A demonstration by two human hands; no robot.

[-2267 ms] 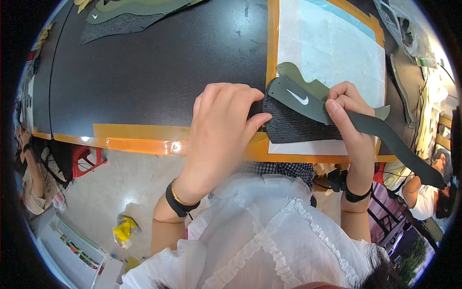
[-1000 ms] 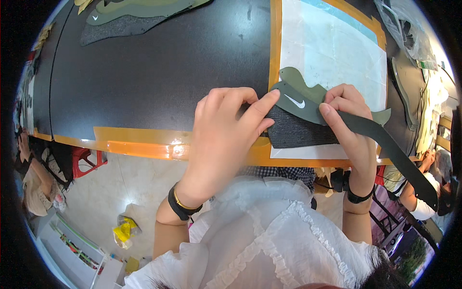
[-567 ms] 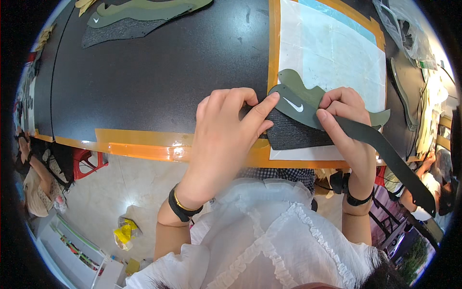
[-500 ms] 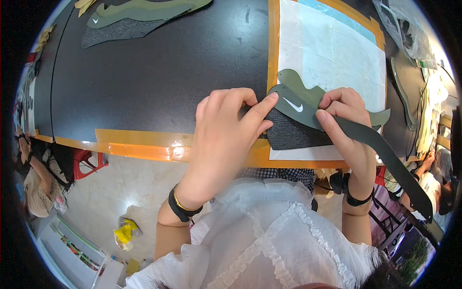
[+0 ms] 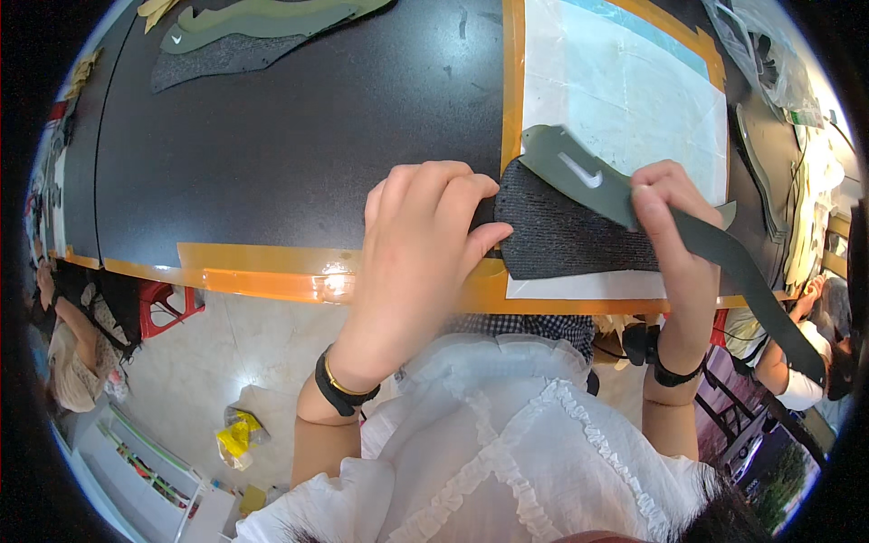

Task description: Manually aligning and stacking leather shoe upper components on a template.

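A worker's right hand point(image 5: 674, 249) grips a long, curved dark green strip point(image 5: 608, 192), closed on it between thumb and fingers, above a taped work area. A white curved tick mark point(image 5: 582, 170) shows on the strip's broad left end, while its narrow tail sweeps down past the table's near edge at right. Below it, a black ribbed panel point(image 5: 570, 235) lies across the lower part of a pale sheet point(image 5: 625, 100) bordered with orange tape point(image 5: 513, 90) on a black tabletop point(image 5: 317, 136). The left hand point(image 5: 416, 244) is partly open, thumb and forefinger parted in a loose C at the panel's left edge, nothing pinched between their tips. Green cut pieces point(image 5: 262, 27) lie over a dark textured piece point(image 5: 217, 63) at upper left; a red plastic stool point(image 5: 149, 290) stands beyond the table's near edge
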